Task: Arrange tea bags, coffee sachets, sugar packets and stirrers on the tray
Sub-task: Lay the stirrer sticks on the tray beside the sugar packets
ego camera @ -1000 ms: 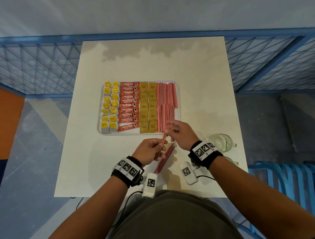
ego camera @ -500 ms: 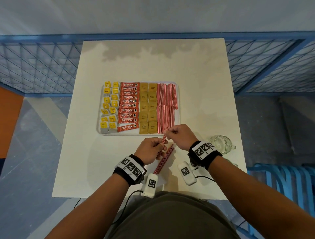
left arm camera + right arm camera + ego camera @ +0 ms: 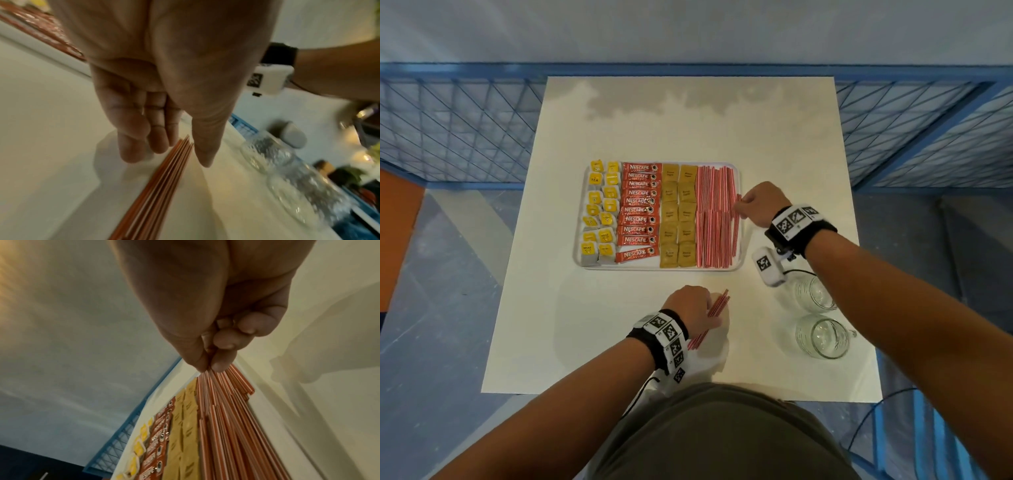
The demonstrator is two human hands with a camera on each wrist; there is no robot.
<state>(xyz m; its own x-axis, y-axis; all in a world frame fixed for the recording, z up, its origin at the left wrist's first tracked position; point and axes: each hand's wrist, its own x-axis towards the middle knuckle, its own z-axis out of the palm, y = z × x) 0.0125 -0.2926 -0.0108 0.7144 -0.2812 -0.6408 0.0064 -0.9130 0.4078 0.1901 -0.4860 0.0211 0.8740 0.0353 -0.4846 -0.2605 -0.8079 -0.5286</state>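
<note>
A white tray [image 3: 654, 267] holds yellow tea bags [image 3: 599, 212], red coffee sachets [image 3: 640, 209], brown sugar packets [image 3: 678, 216] and rows of red-white stirrers [image 3: 714, 219]. At the tray's right edge my right hand [image 3: 739, 209] pinches one stirrer [image 3: 737, 229] between thumb and forefinger, as the right wrist view shows [image 3: 209, 366]. In front of the tray a bundle of stirrers [image 3: 720, 301] lies on the table. My left hand [image 3: 698, 305] rests over it with straight fingers and thumb either side [image 3: 174, 155].
Two empty glass mugs [image 3: 813, 293] [image 3: 820, 337] stand on the white table [image 3: 602, 325] at the right, just below my right wrist. A blue mesh fence [image 3: 465, 130] surrounds the table's far and side edges.
My right hand has carried one stirrer from beside the left hand up to the tray's right edge. The left hand has come down onto the table with the bundle.
</note>
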